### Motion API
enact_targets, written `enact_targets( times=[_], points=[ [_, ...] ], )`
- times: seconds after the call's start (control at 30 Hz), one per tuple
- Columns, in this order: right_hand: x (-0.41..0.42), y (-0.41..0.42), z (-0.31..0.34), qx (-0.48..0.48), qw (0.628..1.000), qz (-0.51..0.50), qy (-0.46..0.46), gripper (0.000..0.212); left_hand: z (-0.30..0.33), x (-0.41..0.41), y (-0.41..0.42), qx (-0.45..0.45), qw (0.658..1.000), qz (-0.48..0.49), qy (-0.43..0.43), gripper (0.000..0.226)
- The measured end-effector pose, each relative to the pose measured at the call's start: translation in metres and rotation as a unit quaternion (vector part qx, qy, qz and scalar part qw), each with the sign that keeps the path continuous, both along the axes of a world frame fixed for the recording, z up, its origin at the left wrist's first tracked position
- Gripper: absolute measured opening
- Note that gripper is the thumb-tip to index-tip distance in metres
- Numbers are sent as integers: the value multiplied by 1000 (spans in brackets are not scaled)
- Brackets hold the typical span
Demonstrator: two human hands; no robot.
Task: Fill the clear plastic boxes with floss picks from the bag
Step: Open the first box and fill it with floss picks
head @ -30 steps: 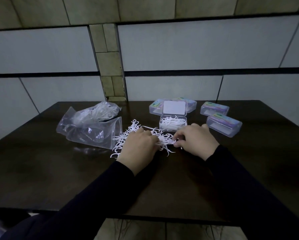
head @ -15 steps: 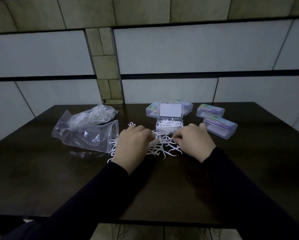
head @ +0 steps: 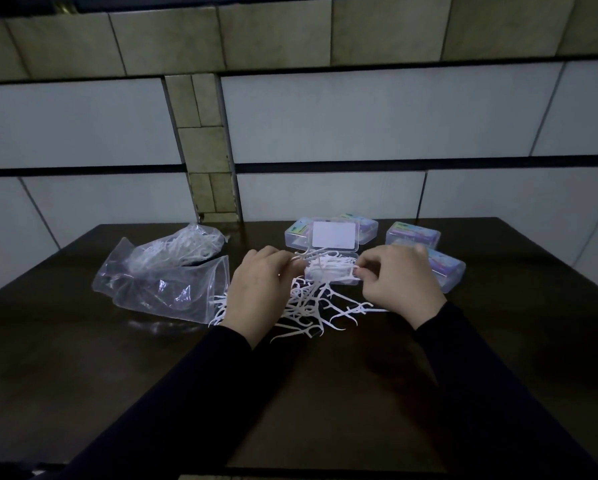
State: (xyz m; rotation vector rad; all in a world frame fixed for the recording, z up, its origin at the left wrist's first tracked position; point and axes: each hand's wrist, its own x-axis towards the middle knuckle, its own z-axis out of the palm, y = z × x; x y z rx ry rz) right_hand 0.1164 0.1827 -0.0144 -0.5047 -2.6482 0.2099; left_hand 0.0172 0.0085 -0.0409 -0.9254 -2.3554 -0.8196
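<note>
On the dark table, near its far edge, sits an open box with its lid standing up behind it. The lid has a plain white card on it, and no words can be read there. Shut boxes lie behind it and to the right. They have purple and blue labels, but the writing is too small and blurry to read. The open box is partly full of white picks. A loose heap of picks lies on the table just in front of it, between the two hands. The left hand is curled, with its fingers pinched on a few picks at the left edge of the open box. The right hand is curled too, and its thumb and finger pinch the front right corner of the box, or a pick there; I cannot tell which. The clear bag lies on its side to the left, with more picks bunched in its far end and its mouth facing the heap. A second ago both hands were lower, pressed down on the heap. Now they have come up to the box. The heap looks more spread out toward the near side than before. The bag and the shut boxes have not moved.
</note>
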Motion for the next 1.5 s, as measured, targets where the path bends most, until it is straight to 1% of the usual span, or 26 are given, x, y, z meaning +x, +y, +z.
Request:
enact_targets(
  times=[0.17,0.33,0.43,0.53,0.63,0.73,0.83,0.9,1.0,1.07,1.13,1.2,1.27,1.37,1.5],
  points=[
    [0,7,4,-6,997,22,68,14,3,-9,9,43,999,4,-15,29],
    [-7,14,0,-16,996,-1,91,14,8,-17,25,58,998,12,-7,28],
    [-20,16,-6,-3,996,-17,83,17,7,-25,37,37,998,23,36,26],
    [-33,17,-13,3,997,-21,71,20,7,-34,50,17,996,29,85,18],
    [-44,22,-19,-3,998,-16,59,20,8,-39,62,-37,991,36,122,12],
    [-54,27,-25,0,999,-3,43,22,7,-44,69,-84,985,34,145,13],
    [-59,32,-29,-21,999,9,44,24,6,-44,73,-141,982,43,116,26],
    [-58,36,-29,-64,996,5,57,24,7,-46,74,-171,979,48,99,31],
    [-56,41,-30,-114,991,-13,76,21,9,-52,75,-202,975,47,84,31],
    [-56,44,-30,-129,987,-13,91,25,10,-55,74,-212,973,46,78,30],
    [-56,44,-30,-110,990,-3,84,36,13,-56,73,-216,973,47,74,29],
    [-56,42,-29,-79,995,3,58,46,13,-54,73,-226,971,40,66,29],
    [-57,40,-30,-53,998,1,35,42,12,-53,75,-241,968,28,60,29],
    [-55,38,-30,-26,999,-2,24,32,7,-54,76,-222,974,1,36,31],
    [-52,36,-29,-31,999,-1,40,32,5,-56,67,-111,992,-54,-11,30]
  ],
)
